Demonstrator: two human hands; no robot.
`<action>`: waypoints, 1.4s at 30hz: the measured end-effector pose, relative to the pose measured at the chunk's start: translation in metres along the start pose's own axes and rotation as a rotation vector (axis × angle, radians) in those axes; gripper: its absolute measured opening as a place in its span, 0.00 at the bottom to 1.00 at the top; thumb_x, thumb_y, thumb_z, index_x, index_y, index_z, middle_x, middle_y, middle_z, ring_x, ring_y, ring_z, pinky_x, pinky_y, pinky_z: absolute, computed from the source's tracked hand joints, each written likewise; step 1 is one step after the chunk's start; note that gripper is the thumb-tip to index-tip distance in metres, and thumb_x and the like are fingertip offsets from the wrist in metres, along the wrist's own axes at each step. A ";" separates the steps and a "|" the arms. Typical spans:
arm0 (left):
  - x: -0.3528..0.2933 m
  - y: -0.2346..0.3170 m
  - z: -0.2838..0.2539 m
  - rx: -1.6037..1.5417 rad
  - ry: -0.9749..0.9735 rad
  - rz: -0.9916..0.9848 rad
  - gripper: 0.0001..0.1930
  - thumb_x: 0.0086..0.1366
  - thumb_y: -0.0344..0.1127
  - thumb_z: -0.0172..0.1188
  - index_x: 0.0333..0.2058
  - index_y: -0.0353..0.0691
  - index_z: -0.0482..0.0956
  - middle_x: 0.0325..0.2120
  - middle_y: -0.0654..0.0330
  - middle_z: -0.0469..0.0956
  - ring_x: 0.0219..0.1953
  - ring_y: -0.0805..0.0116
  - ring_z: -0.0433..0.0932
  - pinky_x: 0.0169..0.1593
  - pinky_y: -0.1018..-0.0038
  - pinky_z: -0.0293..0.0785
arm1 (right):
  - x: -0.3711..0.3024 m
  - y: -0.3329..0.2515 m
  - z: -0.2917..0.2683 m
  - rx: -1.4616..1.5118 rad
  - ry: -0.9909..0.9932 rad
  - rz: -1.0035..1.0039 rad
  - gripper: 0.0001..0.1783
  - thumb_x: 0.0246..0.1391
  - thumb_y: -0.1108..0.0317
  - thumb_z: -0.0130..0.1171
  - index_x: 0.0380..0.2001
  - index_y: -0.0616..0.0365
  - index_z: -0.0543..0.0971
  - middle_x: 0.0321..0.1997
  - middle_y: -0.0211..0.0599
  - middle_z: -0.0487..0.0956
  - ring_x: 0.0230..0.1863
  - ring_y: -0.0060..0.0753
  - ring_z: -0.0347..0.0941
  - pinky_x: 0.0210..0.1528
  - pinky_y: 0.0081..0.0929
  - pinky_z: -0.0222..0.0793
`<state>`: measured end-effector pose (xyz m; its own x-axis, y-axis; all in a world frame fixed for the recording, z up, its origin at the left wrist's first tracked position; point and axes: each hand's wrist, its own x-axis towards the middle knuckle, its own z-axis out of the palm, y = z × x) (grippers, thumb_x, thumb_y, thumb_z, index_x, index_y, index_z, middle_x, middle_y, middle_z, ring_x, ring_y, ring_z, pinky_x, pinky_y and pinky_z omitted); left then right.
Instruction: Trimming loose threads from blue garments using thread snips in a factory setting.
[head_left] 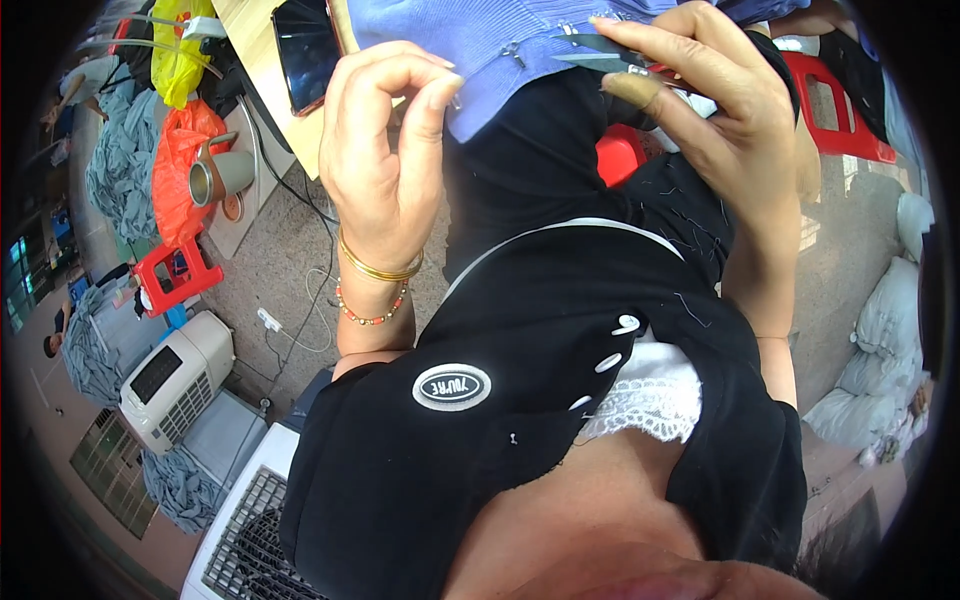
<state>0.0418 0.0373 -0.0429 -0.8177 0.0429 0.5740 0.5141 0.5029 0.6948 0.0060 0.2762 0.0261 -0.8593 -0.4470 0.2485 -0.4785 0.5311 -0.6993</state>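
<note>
A blue-purple ribbed knit garment point(440, 35) is spread over the table's edge and my lap, with small metal fasteners along its border. My left hand point(385, 150) is closed in a pinch beside the garment's left edge. Something tiny and shiny shows at its fingertips, too small to name. Thread snips point(592, 60) are in my right hand point(730, 120), their dark blades apart and pointing left over the garment. A tan cover wraps my right thumb. The snips' handle is mostly hidden by the fingers.
A dark phone point(305, 55) lies on the wooden table point(245, 30). To the left are a metal mug point(222, 175), an orange bag point(183, 150), a red stool point(175, 275) and an air cooler point(175, 375). White sacks point(880, 330) are piled at right.
</note>
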 end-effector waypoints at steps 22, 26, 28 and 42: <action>-0.004 0.013 0.014 0.189 -0.073 -0.119 0.18 0.56 0.29 0.74 0.43 0.35 0.78 0.40 0.58 0.76 0.28 0.75 0.72 0.35 0.78 0.72 | -0.002 0.042 0.032 0.248 0.117 -0.086 0.21 0.48 0.76 0.72 0.49 0.62 0.84 0.33 0.37 0.77 0.33 0.30 0.71 0.36 0.24 0.66; -0.005 0.011 0.025 0.305 -0.027 -0.032 0.24 0.49 0.31 0.79 0.44 0.37 0.79 0.37 0.59 0.75 0.25 0.73 0.70 0.33 0.77 0.72 | -0.004 0.042 0.034 0.270 0.115 -0.076 0.22 0.48 0.77 0.72 0.49 0.62 0.84 0.32 0.37 0.77 0.34 0.30 0.71 0.36 0.24 0.66; -0.006 0.007 0.027 0.331 0.005 0.005 0.23 0.51 0.29 0.77 0.46 0.39 0.81 0.36 0.60 0.74 0.25 0.74 0.69 0.32 0.78 0.71 | -0.004 0.041 0.033 0.251 0.121 -0.088 0.22 0.48 0.77 0.72 0.49 0.62 0.84 0.32 0.37 0.77 0.34 0.29 0.71 0.36 0.24 0.66; 0.001 -0.014 0.033 0.165 0.053 0.077 0.19 0.56 0.24 0.72 0.48 0.42 0.86 0.31 0.63 0.72 0.26 0.77 0.69 0.30 0.80 0.67 | -0.001 0.037 0.028 0.182 0.175 -0.135 0.21 0.48 0.77 0.73 0.48 0.63 0.84 0.33 0.36 0.79 0.33 0.28 0.71 0.35 0.24 0.66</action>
<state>0.0254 0.0593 -0.0662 -0.7602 0.0433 0.6482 0.5219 0.6349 0.5696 -0.0055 0.2764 -0.0187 -0.8157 -0.3652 0.4486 -0.5639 0.3298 -0.7571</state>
